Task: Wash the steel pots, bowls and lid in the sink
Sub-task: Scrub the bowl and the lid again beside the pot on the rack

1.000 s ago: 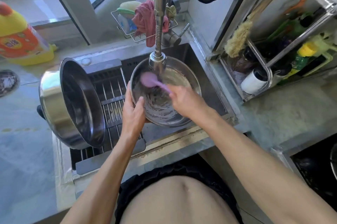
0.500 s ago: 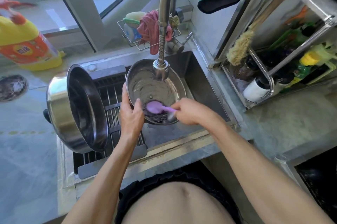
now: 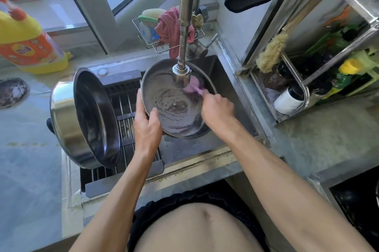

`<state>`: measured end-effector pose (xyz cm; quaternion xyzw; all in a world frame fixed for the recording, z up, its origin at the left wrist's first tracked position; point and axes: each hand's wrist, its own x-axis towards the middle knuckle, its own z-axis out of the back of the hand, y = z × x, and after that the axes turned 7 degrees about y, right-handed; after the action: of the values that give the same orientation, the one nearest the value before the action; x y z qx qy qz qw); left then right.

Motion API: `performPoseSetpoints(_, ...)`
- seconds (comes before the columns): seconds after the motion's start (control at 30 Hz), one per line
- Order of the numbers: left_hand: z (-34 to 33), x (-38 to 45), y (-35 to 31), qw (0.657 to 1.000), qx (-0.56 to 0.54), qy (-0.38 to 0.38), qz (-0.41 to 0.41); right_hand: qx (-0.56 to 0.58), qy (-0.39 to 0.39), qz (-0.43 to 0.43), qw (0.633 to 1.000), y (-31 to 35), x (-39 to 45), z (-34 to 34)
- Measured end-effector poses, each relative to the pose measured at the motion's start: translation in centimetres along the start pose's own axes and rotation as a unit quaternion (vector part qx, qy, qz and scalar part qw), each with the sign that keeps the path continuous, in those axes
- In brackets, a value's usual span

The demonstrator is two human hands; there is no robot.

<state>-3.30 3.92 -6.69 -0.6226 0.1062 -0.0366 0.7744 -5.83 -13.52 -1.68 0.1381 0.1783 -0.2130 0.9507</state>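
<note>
Left hand (image 3: 146, 126) fingers clamped on soapy bowl (image 3: 174, 102) rim, right hand (image 3: 217, 108) gripping purple brush (image 3: 193, 85); could slip, clang into sink (image 3: 229, 79).

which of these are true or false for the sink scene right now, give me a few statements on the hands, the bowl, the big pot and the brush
1. The left hand grips the rim of the steel bowl. True.
2. The right hand holds a green sponge. False: it holds a purple brush against the bowl's inside.
3. The large steel pot lies on its side on the drain rack. True.
4. The bowl rests flat on the counter. False: it is held tilted over the sink, under the faucet head.
5. The yellow detergent bottle stands in the sink. False: it is on the counter to the left.
</note>
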Motion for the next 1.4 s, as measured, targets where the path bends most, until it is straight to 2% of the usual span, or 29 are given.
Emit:
performPoseSetpoints(0.07,0.0,0.5,0.0,0.999,0.022,-0.032,-0.004,-0.053,0.112,-0.024,0.992,-0.2,-0.6,0.4)
performPoseSetpoints(0.1,0.1,0.6,0.2,0.999,0.039,-0.038,-0.005,-0.044,0.177,0.009,0.983,0.2,-0.8,0.9)
performPoseSetpoints(0.13,0.0,0.6,0.3,0.998,0.055,-0.034,-0.008,-0.008,0.228,0.044,0.973,0.6,-1.0,1.4)
performPoseSetpoints(0.2,-0.1,0.1,0.7,0.998,0.065,-0.02,-0.008,0.142,0.256,0.087,0.952,0.9,-0.8,2.0)
performPoseSetpoints(0.27,-0.1,-0.7,0.5,0.999,0.046,-0.007,-0.021,0.262,0.172,0.045,0.949,0.2,-0.2,1.3)
performPoseSetpoints(0.3,0.0,-0.9,0.4,0.998,0.043,-0.005,-0.04,0.244,0.1,0.008,0.964,-0.3,0.1,0.9)
performPoseSetpoints(0.33,0.1,-0.8,0.4,0.997,0.051,-0.008,-0.062,0.165,0.054,-0.027,0.984,-0.8,0.1,0.5)
performPoseSetpoints(0.37,0.2,-0.6,0.4,0.995,0.062,-0.014,-0.075,0.082,0.063,-0.049,0.993,-1.2,-0.2,0.1)
performPoseSetpoints(0.4,0.2,-0.2,0.4,0.994,0.073,-0.018,-0.076,0.027,0.116,-0.053,0.991,-1.3,-0.7,0.0)
performPoseSetpoints(0.47,0.3,0.3,0.6,0.994,0.096,-0.024,-0.057,0.024,0.243,0.017,0.97,-0.3,-1.4,0.5)
performPoseSetpoints(0.5,0.3,0.4,0.9,0.993,0.101,-0.025,-0.048,0.071,0.265,0.055,0.96,0.3,-1.6,0.9)
performPoseSetpoints(0.53,0.3,0.2,1.0,0.994,0.102,-0.022,-0.043,0.134,0.258,0.084,0.953,0.6,-1.7,1.0)
performPoseSetpoints(0.6,0.3,0.0,1.2,0.996,0.083,-0.011,-0.041,0.22,0.174,0.087,0.956,0.7,-1.0,0.6)
performPoseSetpoints(0.63,0.4,-0.2,1.1,0.996,0.073,-0.006,-0.041,0.209,0.122,0.056,0.969,0.5,-0.6,0.3)
performPoseSetpoints(0.67,0.4,-0.3,1.0,0.997,0.065,-0.006,-0.043,0.138,0.085,0.009,0.987,0.2,-0.4,0.1)
performPoseSetpoints(0.73,0.6,-0.3,0.6,0.995,0.077,-0.02,-0.065,-0.03,0.125,-0.05,0.99,-0.1,-0.8,0.0)
performPoseSetpoints(0.77,0.7,-0.2,0.6,0.993,0.09,-0.024,-0.071,-0.071,0.181,-0.025,0.981,0.2,-1.2,0.2)
performPoseSetpoints(0.83,0.9,0.0,1.0,0.991,0.108,-0.027,-0.071,-0.034,0.248,0.079,0.965,1.1,-1.6,0.8)
performPoseSetpoints(0.9,1.1,0.0,1.2,0.993,0.098,-0.025,-0.056,0.105,0.222,0.148,0.958,1.7,-1.6,1.2)
performPoseSetpoints(0.97,1.0,-0.3,1.1,0.997,0.067,-0.012,-0.04,0.213,0.137,0.134,0.958,1.5,-0.8,0.8)
performPoseSetpoints(1.0,0.9,-0.5,0.8,0.998,0.051,-0.004,-0.036,0.206,0.08,0.093,0.971,1.3,-0.3,0.5)
performPoseSetpoints(1.03,0.8,-0.7,0.4,0.999,0.036,0.001,-0.033,0.145,0.034,0.039,0.988,0.9,-0.2,0.3)
performPoseSetpoints(1.07,0.8,-0.7,0.0,0.999,0.024,-0.005,-0.03,0.06,0.019,-0.011,0.998,0.6,-0.1,0.2)
performPoseSetpoints(1.1,0.8,-0.5,-0.1,0.999,0.02,-0.021,-0.026,-0.008,0.051,-0.045,0.998,0.4,-0.5,0.4)
performPoseSetpoints(1.17,1.2,-0.1,0.1,0.999,0.027,-0.039,-0.019,-0.056,0.164,0.007,0.985,1.1,-1.1,1.4)
performPoseSetpoints(1.23,1.3,0.1,0.6,0.999,0.039,-0.023,-0.015,0.021,0.224,0.124,0.966,2.3,-1.6,2.2)
performPoseSetpoints(1.27,1.1,-0.1,0.8,0.999,0.037,-0.012,-0.008,0.086,0.215,0.144,0.962,2.6,-1.7,2.4)
performPoseSetpoints(1.33,0.8,-0.6,0.7,1.0,0.024,0.001,-0.009,0.165,0.12,0.088,0.975,2.5,-0.5,1.9)
performPoseSetpoints(1.4,0.9,-0.4,0.3,1.0,0.004,-0.016,-0.013,0.053,0.049,-0.021,0.997,1.5,0.0,1.4)
